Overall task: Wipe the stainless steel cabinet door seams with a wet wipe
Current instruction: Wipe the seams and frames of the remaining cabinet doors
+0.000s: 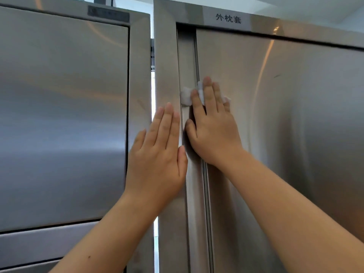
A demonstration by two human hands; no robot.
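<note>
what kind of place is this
Likely a linen storage room, perhaps in a hotel or hospital: tall brushed stainless steel cabinets, a pale label strip reading 外枕套 (outer pillowcases), and a white wet wipe under the right hand at the door seam.

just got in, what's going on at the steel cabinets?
A person is wiping the cabinet on the right. The right hand presses a white wet wipe with straight fingers against the vertical seam at the left edge of the door. The wipe spans the seam and laps onto the door. The left hand lies flat on the cabinet frame beside the seam and holds nothing. Neither hand touches the neighbouring cabinet.
</note>
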